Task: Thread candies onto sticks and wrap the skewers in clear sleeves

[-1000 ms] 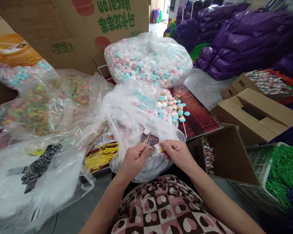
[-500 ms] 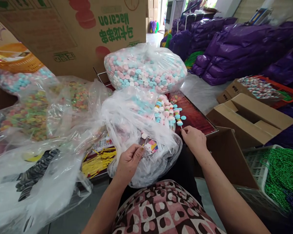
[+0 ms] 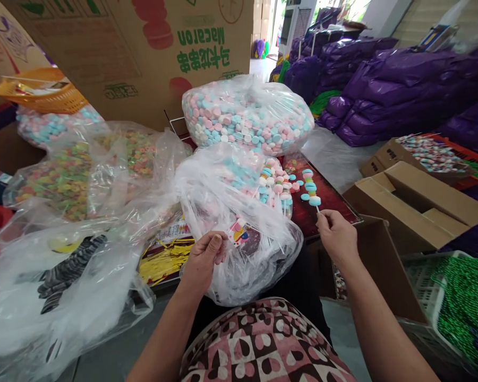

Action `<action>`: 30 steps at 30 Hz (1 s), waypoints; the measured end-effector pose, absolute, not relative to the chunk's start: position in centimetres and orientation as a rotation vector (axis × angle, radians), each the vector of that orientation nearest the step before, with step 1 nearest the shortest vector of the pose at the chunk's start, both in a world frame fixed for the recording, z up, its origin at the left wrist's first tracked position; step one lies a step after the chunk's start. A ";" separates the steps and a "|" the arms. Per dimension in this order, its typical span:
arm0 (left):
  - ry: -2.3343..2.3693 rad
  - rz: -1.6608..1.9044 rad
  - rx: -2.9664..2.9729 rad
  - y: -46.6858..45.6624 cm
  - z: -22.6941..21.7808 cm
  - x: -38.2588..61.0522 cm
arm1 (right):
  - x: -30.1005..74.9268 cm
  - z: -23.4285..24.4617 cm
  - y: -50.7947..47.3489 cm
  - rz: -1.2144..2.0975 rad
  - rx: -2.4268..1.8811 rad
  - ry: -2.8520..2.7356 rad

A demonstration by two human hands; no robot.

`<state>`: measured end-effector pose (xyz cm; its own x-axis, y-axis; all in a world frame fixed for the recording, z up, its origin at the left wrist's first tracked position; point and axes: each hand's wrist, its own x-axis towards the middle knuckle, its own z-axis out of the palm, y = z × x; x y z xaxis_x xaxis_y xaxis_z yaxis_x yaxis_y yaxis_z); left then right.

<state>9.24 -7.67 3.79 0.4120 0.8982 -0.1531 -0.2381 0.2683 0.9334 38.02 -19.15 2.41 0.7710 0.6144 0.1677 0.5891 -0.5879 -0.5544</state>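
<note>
My right hand (image 3: 336,233) pinches the white stick of a marshmallow skewer (image 3: 311,187), held upright with blue, pink and yellowish pieces threaded on it. Between the thumb and fingers of my left hand (image 3: 207,254) is a small clear bag with a colourful print (image 3: 239,232). Both hands are above my lap, apart from each other. In between lies a large clear plastic bag (image 3: 258,281), its film spread over the table edge and my lap. Other marshmallow skewers (image 3: 278,185) are piled just beyond, to the left of the held one.
A big bag of loose marshmallows (image 3: 247,119) stands behind the pile. To the left are bags of gummy rings (image 3: 59,183), yellow twist ties (image 3: 165,261) and a striped sleeve (image 3: 69,273). Cardboard boxes (image 3: 426,196) and a white crate (image 3: 422,281) stand at the right.
My right hand has lifted the marshmallow skewer away from the pile, up and to the right. My left hand has shifted slightly left with the printed bag.
</note>
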 end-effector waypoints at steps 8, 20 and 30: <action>0.735 0.931 1.088 -7.0 4.3 9.1 | 35.0 5.5 -23.0 0.267 -1.714 -0.988; 0.635 0.905 1.351 -7.3 4.3 7.8 | 33.2 7.1 -24.3 0.321 -1.657 -1.238; 0.619 0.866 1.476 -7.2 3.9 7.7 | 33.3 6.4 -24.5 0.334 -1.664 -1.356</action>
<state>7.66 -7.22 3.85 0.5736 0.8051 0.1509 -0.1171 -0.1017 0.9879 33.32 -24.46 6.40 0.3528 0.8755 0.3303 0.6218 0.0444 -0.7819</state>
